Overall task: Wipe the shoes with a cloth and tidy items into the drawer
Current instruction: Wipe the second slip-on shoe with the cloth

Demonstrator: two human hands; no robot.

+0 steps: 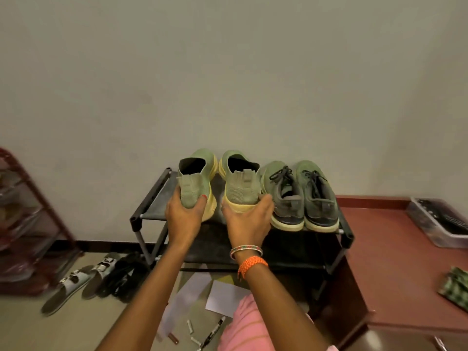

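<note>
Two pale green knit shoes with yellow soles stand heel-toward-me on the top shelf of a black shoe rack (149,196). My left hand (183,215) grips the heel of the left green shoe (193,178), which is tilted up. My right hand (247,219) holds the heel and sole of the right green shoe (239,181). A pair of grey-green laced sneakers (301,196) sits to the right on the same shelf. A green patterned cloth (455,287) lies on the reddish-brown cabinet top (385,262) at the far right.
A clear plastic box (438,224) with dark items stands at the cabinet's back right. On the floor lie white sandals (73,285), black sandals (121,277), papers (225,297), a marker (212,333) and small bits. A red rack (27,224) stands at left.
</note>
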